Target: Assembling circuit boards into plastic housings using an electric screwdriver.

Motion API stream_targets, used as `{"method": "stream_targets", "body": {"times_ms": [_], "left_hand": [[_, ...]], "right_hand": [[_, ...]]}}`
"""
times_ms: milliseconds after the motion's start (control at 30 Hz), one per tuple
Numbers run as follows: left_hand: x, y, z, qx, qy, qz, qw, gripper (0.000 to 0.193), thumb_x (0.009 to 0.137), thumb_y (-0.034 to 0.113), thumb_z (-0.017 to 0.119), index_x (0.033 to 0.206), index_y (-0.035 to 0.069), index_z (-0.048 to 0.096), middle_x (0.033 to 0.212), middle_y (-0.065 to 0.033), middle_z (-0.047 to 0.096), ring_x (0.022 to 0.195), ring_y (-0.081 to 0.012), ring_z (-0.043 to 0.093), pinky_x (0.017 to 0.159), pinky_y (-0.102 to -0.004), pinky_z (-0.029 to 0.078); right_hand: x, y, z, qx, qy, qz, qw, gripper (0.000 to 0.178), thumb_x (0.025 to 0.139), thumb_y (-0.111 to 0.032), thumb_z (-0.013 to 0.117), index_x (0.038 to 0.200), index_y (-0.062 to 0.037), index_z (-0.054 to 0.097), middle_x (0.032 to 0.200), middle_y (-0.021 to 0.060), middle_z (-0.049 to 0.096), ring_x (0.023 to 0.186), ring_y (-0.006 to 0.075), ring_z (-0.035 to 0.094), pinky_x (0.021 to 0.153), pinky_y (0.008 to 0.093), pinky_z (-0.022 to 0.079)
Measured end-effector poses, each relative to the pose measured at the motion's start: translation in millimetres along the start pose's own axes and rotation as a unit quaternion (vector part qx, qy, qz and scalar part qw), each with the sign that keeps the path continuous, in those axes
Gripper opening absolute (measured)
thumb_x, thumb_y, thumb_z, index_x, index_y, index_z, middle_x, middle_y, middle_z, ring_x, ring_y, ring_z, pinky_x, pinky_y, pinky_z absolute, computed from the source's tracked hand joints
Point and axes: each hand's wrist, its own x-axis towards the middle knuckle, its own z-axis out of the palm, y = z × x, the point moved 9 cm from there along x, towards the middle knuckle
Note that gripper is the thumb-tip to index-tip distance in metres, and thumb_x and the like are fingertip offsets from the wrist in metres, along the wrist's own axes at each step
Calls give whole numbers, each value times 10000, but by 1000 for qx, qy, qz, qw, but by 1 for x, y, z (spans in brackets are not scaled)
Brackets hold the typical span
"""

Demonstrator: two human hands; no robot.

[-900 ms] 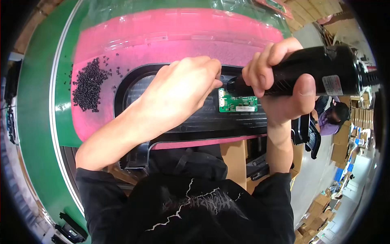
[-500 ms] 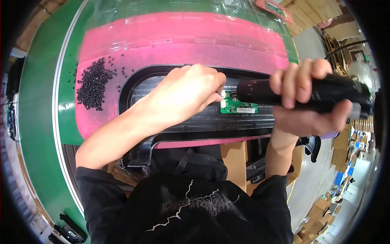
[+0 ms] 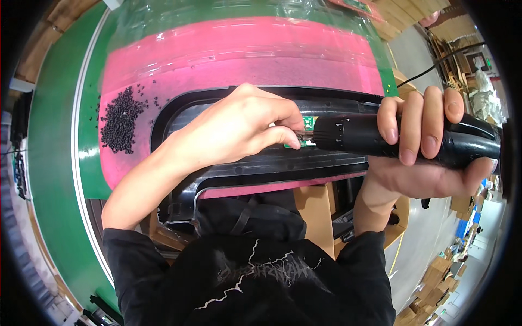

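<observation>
Two bare hands are brought close over a black plastic shell (image 3: pixel 255 173), with a small green circuit board (image 3: pixel 309 124) lying inside it. By the right hand (image 3: pixel 410 133), a black power screwdriver (image 3: pixel 348 133) is gripped firmly, its long axis laid roughly left to right and its tip pointed left. At that tip, the thumb and fingers of the left hand (image 3: pixel 261 119) are drawn near each other; whether anything is pinched between them cannot be told. The board is found just right of the left fingertips, partly covered by them and by the tool, so the left hand is the nearer; its own long axis is too hidden to be judged. The shell is stretched left to right on a pink mat (image 3: pixel 244 70). To the left, a pile of small black screws (image 3: pixel 119 122) is spread on the mat. Clear plastic (image 3: pixel 261 51) is laid across the far side, and on the near side a cardboard box (image 3: pixel 315 212) is seen.
</observation>
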Motion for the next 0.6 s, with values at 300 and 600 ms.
{"method": "stream_targets", "body": {"times_ms": [300,600], "left_hand": [[-10,22,-11,274,90,72,955,166,716,-23,699,863,12,629,798,-109,681,835,-272,704,633,-342,586],[-7,-2,-19,145,130,-36,980,143,868,105,636,815,-17,582,714,-150,577,638,-339,586,574,-377,459]], "right_hand": [[-11,15,-3,-96,-50,-13,994,663,788,-667,578,1039,-59,494,696,-11,499,501,107,460,557,288,407],[-30,44,-7,-176,22,72,981,662,781,-682,588,976,-60,470,637,-2,496,466,104,461,513,276,425]]}}
